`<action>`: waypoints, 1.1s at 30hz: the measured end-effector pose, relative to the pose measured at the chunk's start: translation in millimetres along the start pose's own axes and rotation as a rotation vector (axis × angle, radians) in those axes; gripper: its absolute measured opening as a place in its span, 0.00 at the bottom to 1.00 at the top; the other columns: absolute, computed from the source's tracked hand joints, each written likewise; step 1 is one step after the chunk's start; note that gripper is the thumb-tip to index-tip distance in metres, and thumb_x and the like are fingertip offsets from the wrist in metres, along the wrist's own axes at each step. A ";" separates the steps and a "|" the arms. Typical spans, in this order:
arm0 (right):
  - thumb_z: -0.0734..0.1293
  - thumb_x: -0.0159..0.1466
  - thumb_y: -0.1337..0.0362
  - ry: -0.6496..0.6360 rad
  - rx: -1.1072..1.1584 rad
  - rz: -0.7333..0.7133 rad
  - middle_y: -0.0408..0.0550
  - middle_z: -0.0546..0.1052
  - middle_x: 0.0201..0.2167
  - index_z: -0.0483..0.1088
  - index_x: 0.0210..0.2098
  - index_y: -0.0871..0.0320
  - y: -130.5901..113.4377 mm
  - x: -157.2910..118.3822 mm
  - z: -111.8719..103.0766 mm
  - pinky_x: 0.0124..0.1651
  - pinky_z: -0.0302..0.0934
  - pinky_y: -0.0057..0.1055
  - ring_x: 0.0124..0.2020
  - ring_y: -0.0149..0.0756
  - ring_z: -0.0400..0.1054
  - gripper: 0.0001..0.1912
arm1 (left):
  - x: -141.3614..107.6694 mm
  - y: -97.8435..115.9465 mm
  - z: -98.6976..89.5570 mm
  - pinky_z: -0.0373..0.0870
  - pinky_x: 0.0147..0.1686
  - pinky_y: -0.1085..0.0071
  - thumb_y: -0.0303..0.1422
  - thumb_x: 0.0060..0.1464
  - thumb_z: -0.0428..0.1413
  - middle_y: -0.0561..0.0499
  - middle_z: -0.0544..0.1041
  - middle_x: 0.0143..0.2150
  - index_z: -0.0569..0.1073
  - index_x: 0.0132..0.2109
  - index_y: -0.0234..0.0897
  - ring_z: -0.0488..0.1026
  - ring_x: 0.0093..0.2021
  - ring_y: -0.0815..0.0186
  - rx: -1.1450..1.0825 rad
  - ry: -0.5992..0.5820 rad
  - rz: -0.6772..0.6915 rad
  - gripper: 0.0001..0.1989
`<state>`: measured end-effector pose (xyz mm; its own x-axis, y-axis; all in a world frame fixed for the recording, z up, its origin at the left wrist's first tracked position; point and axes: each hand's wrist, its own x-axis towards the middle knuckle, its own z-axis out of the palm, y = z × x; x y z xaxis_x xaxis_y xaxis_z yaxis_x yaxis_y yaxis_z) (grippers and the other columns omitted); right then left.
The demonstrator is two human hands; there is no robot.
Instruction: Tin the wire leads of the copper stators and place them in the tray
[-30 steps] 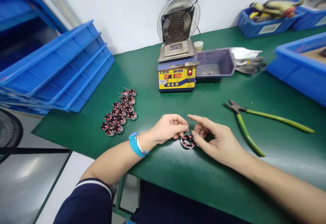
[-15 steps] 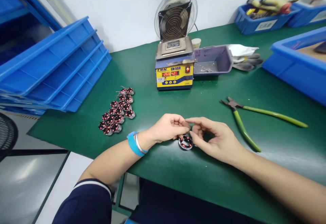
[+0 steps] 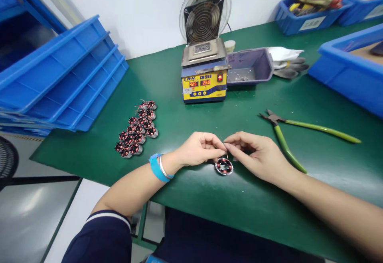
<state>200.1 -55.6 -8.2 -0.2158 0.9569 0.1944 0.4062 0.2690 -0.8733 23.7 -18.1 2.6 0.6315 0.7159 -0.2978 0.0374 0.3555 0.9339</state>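
A round motor stator point(image 3: 224, 167) with copper windings and a shiny metal rim is at the front of the green bench. Just above it, the fingertips of both hands meet. My left hand point(image 3: 201, 148) is closed in a pinch on the stator's copper wires, its other fingers curled. With thumb and index finger together, my right hand point(image 3: 256, 153) pinches at the same wires from the right. A short copper strand shows between the stator and the fingertips; the wire ends are hidden by the fingers.
Several finished-looking stators point(image 3: 136, 129) stand grouped at left. Green-handled cutting pliers point(image 3: 279, 121) lie open at right. Behind are a yellow-blue solder pot point(image 3: 204, 85) with a fan, a purple tray point(image 3: 249, 67), gloves point(image 3: 289, 69) and blue bins point(image 3: 353, 71). Blue crates point(image 3: 68, 75) lean at left.
The stator has shifted slightly right and shows more fully. My right hand's thumb and index finger have closed together; my left fingertips have moved a little right to meet them.
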 end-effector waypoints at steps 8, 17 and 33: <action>0.62 0.64 0.63 0.043 -0.056 -0.123 0.49 0.77 0.33 0.68 0.46 0.59 2.7 -2.3 -17.3 0.32 0.67 0.28 0.29 0.32 0.72 0.12 | 3.4 -1.1 0.7 0.55 0.16 0.82 0.29 0.40 0.65 0.58 0.71 0.21 0.69 0.41 0.30 0.65 0.17 0.77 -0.037 0.153 -0.003 0.19; 0.63 0.64 0.65 0.048 -0.160 -0.274 0.48 0.76 0.29 0.73 0.35 0.58 -2.4 0.9 -16.3 0.33 0.66 0.29 0.29 0.31 0.70 0.07 | 4.4 2.2 6.4 0.53 0.15 0.83 0.29 0.48 0.60 0.58 0.67 0.16 0.69 0.30 0.30 0.61 0.15 0.79 0.021 0.157 -0.037 0.07; 0.66 0.60 0.63 0.118 0.078 0.010 0.47 0.76 0.25 0.74 0.29 0.59 -7.9 -0.4 -4.1 0.27 0.65 0.26 0.25 0.30 0.70 0.07 | 10.0 -0.5 11.0 0.53 0.15 0.83 0.30 0.45 0.60 0.50 0.76 0.25 0.69 0.28 0.30 0.59 0.14 0.81 -0.013 0.131 0.015 0.08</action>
<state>200.7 -57.6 0.5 -0.1040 0.9669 0.2332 0.3362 0.2548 -0.9066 38.5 -17.8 1.3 0.5254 0.7931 -0.3081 0.0186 0.3513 0.9361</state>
